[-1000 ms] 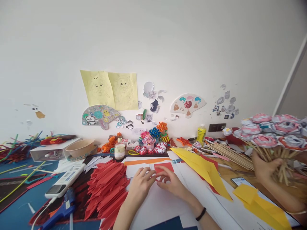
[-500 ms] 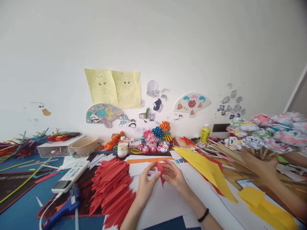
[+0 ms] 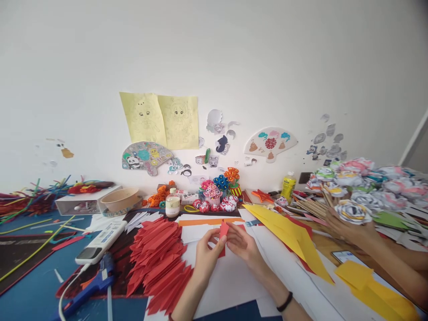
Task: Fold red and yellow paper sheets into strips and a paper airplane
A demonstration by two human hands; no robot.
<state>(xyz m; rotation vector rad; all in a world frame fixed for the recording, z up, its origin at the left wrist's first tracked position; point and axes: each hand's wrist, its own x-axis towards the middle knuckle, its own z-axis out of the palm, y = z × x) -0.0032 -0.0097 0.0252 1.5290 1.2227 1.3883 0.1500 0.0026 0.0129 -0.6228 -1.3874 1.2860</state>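
A small folded piece of red paper stands upright between my hands, above white sheets. My left hand pinches its lower left side between thumb and fingers. At the right edge, the fingertips of my right hand close on the paper, the other fingers curved behind it. Part of the red paper shows below my left thumb; the rest is hidden by the fingers. Left of my hands lies a large heap of folded red paper strips.
Yellow paper lies to the right, near a phone. A co-worker's hand holds a paper flower there. On the left are a glue gun and a white power strip. A small bottle stands behind.
The red paper has turned between my fingers and shows a broader face. The co-worker's hand has shifted left with a single paper flower, apart from the bunch. The view has moved slightly.
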